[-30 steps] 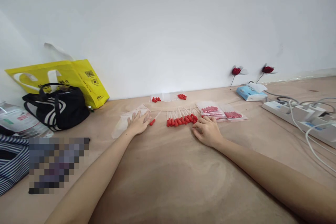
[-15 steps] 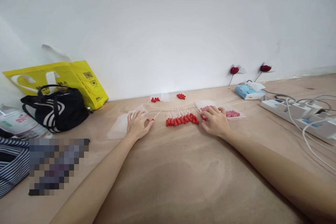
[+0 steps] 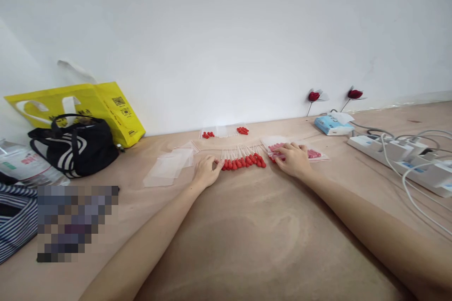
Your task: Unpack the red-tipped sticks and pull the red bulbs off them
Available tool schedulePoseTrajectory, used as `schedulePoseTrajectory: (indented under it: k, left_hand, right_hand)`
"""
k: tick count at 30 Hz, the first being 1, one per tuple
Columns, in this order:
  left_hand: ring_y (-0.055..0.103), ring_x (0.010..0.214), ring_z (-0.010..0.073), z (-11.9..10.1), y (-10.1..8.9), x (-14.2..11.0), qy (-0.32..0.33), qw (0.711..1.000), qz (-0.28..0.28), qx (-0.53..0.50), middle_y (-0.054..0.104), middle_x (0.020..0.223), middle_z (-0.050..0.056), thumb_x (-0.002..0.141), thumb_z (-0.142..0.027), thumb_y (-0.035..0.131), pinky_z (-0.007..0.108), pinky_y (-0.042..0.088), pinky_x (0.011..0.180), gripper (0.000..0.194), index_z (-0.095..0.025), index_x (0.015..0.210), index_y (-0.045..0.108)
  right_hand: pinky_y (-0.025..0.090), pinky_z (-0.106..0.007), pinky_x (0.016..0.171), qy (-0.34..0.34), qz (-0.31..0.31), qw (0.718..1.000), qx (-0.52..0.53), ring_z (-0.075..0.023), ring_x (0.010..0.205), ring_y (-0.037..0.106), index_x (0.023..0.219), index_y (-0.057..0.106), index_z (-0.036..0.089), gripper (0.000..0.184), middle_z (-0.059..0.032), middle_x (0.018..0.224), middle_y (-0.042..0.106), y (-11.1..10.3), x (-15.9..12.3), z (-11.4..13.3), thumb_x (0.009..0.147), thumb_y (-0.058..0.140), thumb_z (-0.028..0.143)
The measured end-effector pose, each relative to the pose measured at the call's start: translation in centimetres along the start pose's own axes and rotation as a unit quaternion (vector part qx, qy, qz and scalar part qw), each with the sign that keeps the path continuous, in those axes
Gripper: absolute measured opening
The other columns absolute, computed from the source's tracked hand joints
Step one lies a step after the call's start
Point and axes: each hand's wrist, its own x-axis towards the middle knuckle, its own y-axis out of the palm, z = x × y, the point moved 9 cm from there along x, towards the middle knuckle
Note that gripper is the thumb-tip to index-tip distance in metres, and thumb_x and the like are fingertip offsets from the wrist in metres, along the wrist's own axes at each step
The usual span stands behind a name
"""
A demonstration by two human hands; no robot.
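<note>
So both bare forearms reach in from the bottom corners over a light brown wooden tabletop [image 3: 226, 244], angled inward, hands low and palms down.

The left hand [image 3: 207, 170] is at the left end of a fanned row of thin white sticks with bulb-shaped red heads [image 3: 243, 162]. Its fingers are bent, thumb out toward the nearest red head, with a small gap visible between thumb and fingers. Can't tell if it's actually pinching a stick. The row lies between the two hands, red heads facing the person, white ends pointing at the wall.

The right hand [image 3: 294, 159] is arched over some clear plastic bags with red-headed sticks inside [image 3: 314, 154], fingers spread a bit and curled down. Its fingertips seem to be on the bags, but whether they're gripping anything, no idea.

Just left of the left hand are some flat, translucent plastic bags [image 3: 165, 169], overlapping each other.
</note>
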Motion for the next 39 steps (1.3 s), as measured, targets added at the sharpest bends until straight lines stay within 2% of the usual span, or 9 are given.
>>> schedulePoseTrajectory:
  k: [6,14,17,19,22,25,27,32,39]
  left_hand:
    - [0.056,0.084,0.0184,0.2,0.5,-0.2,0.007,0.999,0.037,-0.040,0.063,0.088,0.005,0.084,-0.037,0.034,0.031,0.042,0.076,0.029,-0.017,0.085,0.055]
    - [0.056,0.092,0.0199,-0.5,0.5,-0.9,0.020,0.996,0.066,-0.062,0.063,0.098,0.005,0.080,-0.038,0.041,0.032,0.042,0.080,0.025,-0.019,0.088,0.055]
    - [0.057,0.091,0.0199,-0.5,0.6,-0.9,0.022,0.995,0.071,-0.066,0.063,0.097,0.005,0.080,-0.039,0.042,0.032,0.042,0.080,0.025,-0.019,0.088,0.055]
    - [0.057,0.090,0.0196,-0.6,0.7,-0.9,0.024,0.995,0.073,-0.067,0.063,0.097,0.004,0.080,-0.039,0.041,0.032,0.042,0.079,0.026,-0.019,0.088,0.055]
    - [0.056,0.090,0.0197,-0.6,0.8,-0.9,0.025,0.995,0.070,-0.070,0.063,0.096,0.004,0.079,-0.040,0.042,0.032,0.042,0.079,0.027,-0.019,0.087,0.055]
    - [0.056,0.090,0.0193,-0.7,0.7,-0.8,0.027,0.995,0.060,-0.074,0.062,0.095,0.005,0.080,-0.041,0.040,0.031,0.042,0.080,0.028,-0.018,0.085,0.056]
    - [0.056,0.088,0.0193,-0.7,0.6,-0.7,0.025,0.995,0.054,-0.074,0.063,0.091,0.005,0.082,-0.040,0.038,0.031,0.042,0.079,0.030,-0.017,0.082,0.056]
    - [0.056,0.082,0.0202,-0.5,0.1,-0.6,0.025,0.996,0.049,-0.072,0.063,0.083,0.007,0.084,-0.037,0.030,0.033,0.042,0.076,0.036,-0.016,0.074,0.058]
    - [0.057,0.086,0.0192,1.2,-0.8,-1.2,0.006,0.996,0.039,-0.082,0.064,0.088,0.008,0.084,-0.033,0.030,0.031,0.041,0.080,0.036,-0.015,0.079,0.060]
  right_hand:
    - [0.020,-0.033,0.067,0.028,0.020,0.999,-0.008,-0.0216,0.085,0.045,0.094,0.064,0.026,0.027,-0.0068,0.092,0.060,0.4,0.8,0.2,0.072,0.048,0.027]
    - [0.019,-0.034,0.064,-0.011,0.008,0.997,-0.082,-0.0212,0.081,0.046,0.072,0.063,0.017,0.022,-0.0102,0.085,0.062,0.6,1.0,0.7,0.076,0.042,0.013]
    - [0.019,-0.034,0.064,-0.026,-0.010,0.996,-0.086,-0.0206,0.079,0.047,0.074,0.060,0.015,0.022,-0.0106,0.082,0.061,0.6,1.0,0.8,0.078,0.039,0.011]
    - [0.020,-0.033,0.064,-0.008,-0.036,0.997,-0.065,-0.0196,0.076,0.049,0.078,0.058,0.014,0.021,-0.0104,0.083,0.060,0.2,1.1,0.5,0.081,0.037,0.013]
    - [0.023,-0.030,0.061,0.079,-0.093,0.992,0.000,-0.0180,0.068,0.051,0.086,0.053,0.014,0.021,-0.0096,0.081,0.060,-1.0,1.0,-0.8,0.085,0.033,0.021]
    - [0.028,-0.029,0.056,0.174,-0.148,0.967,0.110,-0.0185,0.063,0.052,0.093,0.046,0.014,0.023,-0.0087,0.077,0.059,-2.3,0.3,-1.8,0.087,0.029,0.028]
    - [0.033,-0.029,0.056,0.181,-0.176,0.945,0.209,-0.0187,0.063,0.053,0.094,0.041,0.015,0.021,-0.0088,0.077,0.059,-3.0,-0.2,-1.2,0.088,0.027,0.030]
    - [0.044,-0.033,0.068,0.054,-0.186,0.882,0.430,-0.0186,0.080,0.057,0.090,0.034,0.020,0.012,-0.0121,0.095,0.058,-4.1,-1.6,3.7,0.087,0.029,0.031]
    - [0.042,-0.034,0.082,-0.200,0.002,0.849,0.490,-0.0159,0.102,0.050,0.089,0.034,0.021,0.006,-0.0109,0.102,0.054,-3.8,-4.8,12.1,0.087,0.028,0.019]
